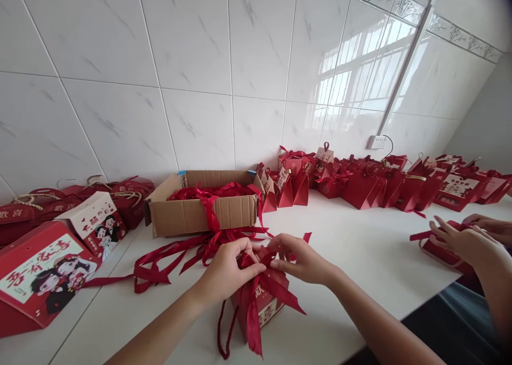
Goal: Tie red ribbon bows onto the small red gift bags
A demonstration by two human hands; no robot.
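Note:
A small red gift box with printed figures and lettering stands on the white table in front of me. Red satin ribbon is gathered at its top, and two tails hang down over its front. My left hand pinches the ribbon at the upper left of the box. On the other side, my right hand has its fingers closed on the ribbon near the top. The exact knot is partly hidden by my fingers. A dark red cord handle droops from the box's left side.
A cardboard box of red ribbons stands behind, with loose ribbon spilling forward. Printed gift boxes fill the left. Many red boxes line the tiled wall. At right, a co-worker's hands handle another red box.

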